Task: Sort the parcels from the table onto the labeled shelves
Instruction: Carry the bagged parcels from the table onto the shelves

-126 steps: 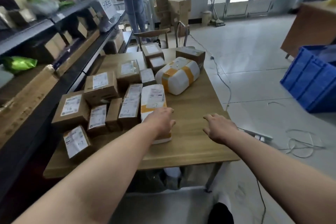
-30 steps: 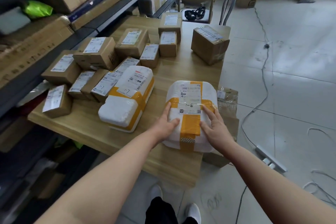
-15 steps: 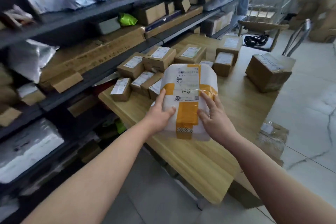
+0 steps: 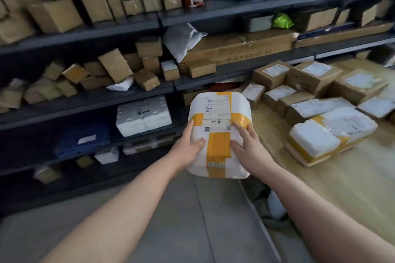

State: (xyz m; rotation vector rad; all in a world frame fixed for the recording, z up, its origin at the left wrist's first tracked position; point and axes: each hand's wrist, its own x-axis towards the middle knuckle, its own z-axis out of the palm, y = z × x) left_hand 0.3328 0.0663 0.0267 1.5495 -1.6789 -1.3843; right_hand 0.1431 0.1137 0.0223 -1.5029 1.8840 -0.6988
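Note:
A white foam parcel (image 4: 219,113) crossed with yellow tape and marked "1-8" is held in the air in front of the dark shelves (image 4: 136,98). My left hand (image 4: 189,147) grips its left side and my right hand (image 4: 248,147) grips its right side. It hangs off the left end of the wooden table (image 4: 352,177), over the floor. On the table lie a second white parcel with yellow tape (image 4: 329,134) and several brown cardboard boxes (image 4: 310,77) with white labels.
The shelves hold many brown boxes (image 4: 115,68), grey mailer bags (image 4: 181,38), a long flat carton (image 4: 237,47) and a white foam box (image 4: 143,115) on a lower level. A blue package (image 4: 81,139) lies left of that. Grey floor spreads below.
I lifted the white parcel off the table with both hands and turned left with it; the view now faces the shelves, and the table has slid to the right.

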